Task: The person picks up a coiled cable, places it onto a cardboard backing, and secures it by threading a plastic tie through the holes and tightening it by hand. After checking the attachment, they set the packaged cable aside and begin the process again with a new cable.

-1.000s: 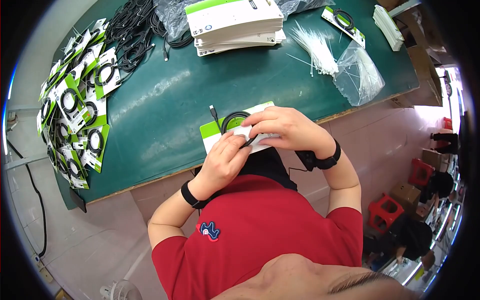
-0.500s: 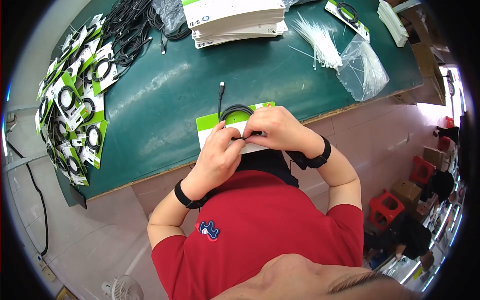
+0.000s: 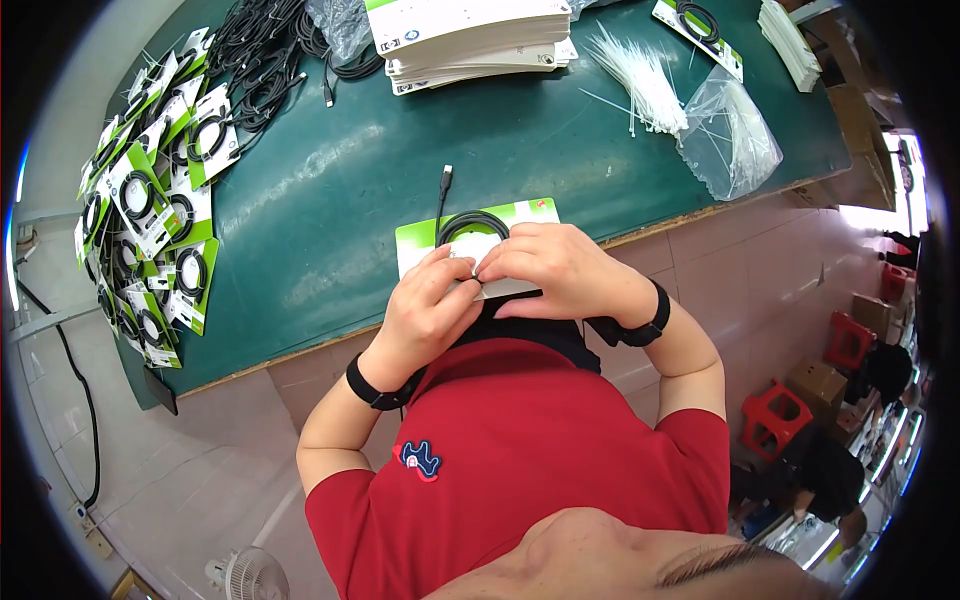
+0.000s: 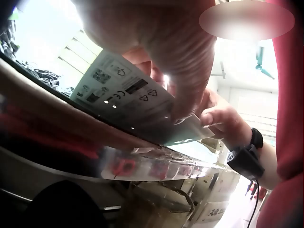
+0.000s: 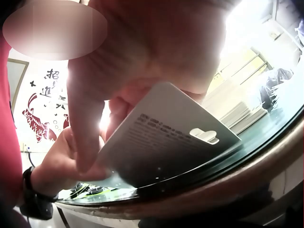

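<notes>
A black cable (image 3: 475,217) is coiled on a green and white card (image 3: 536,208) at the table's front edge. Its plug end (image 3: 446,180) sticks out past the card's far edge. At the near side of the coil, my left hand (image 3: 425,300) pinches the cable between thumb and curled fingers. My right hand (image 3: 556,262) meets it there, fingertips on the coil and thumb lower, near the card's front edge. Both hands hide the near part of the coil. Printed text and symbols show on the card's back (image 4: 128,107) in the left wrist view, a hang hole in the right wrist view.
Carded cables (image 3: 150,210) pile up at the left, beside loose black cables (image 3: 255,60). A stack of cards (image 3: 480,55) stands at the back. White zip ties (image 3: 640,95), a plastic bag (image 3: 730,150) and one carded cable (image 3: 700,28) lie to the right.
The plug end has swung farther out from the card. Both hands have shifted slightly along the coil's near side, and the right thumb has moved away from its fingertips since half a second ago.
</notes>
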The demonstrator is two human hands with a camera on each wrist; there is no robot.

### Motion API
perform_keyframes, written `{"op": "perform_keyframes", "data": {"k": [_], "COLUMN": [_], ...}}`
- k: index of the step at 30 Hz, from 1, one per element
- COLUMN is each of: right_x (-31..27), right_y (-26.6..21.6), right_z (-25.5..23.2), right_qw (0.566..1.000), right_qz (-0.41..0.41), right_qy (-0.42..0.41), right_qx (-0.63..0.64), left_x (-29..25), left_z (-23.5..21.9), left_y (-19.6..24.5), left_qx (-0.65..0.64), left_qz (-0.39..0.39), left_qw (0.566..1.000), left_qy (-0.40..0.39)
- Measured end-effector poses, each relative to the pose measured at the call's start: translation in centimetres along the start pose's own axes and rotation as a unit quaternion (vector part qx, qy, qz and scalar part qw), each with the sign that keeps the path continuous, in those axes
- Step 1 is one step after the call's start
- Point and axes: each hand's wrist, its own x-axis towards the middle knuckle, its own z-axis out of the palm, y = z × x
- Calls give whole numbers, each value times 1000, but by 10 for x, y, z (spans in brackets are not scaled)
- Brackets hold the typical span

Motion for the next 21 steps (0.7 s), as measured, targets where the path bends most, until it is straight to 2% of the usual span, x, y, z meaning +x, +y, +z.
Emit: {"op": "perform_keyframes", "data": {"k": [5, 9, 12, 16, 21], "right_x": [-5, -5, -5, -1, 4], "right_y": [1, 6, 8, 16, 14], "right_z": [1, -3, -4, -10, -7], "right_qw": [1000, 1000, 1000, 998, 1000], "right_qz": [-5, -16, -16, -21, -11], "right_qy": [0, 6, 8, 11, 14], "right_qx": [-28, -26, 3, 66, 25], "left_x": [6, 12, 6, 0, -1], "left_z": [-2, -13, -10, -2, -1], "left_y": [3, 3, -13, -20, -20], "left_qx": [-6, 15, -28, -28, -17], "left_qz": [-8, 7, 71, 94, 96], "left_qw": [1000, 999, 997, 995, 995], "left_qy": [8, -38, -9, 14, 14]}}
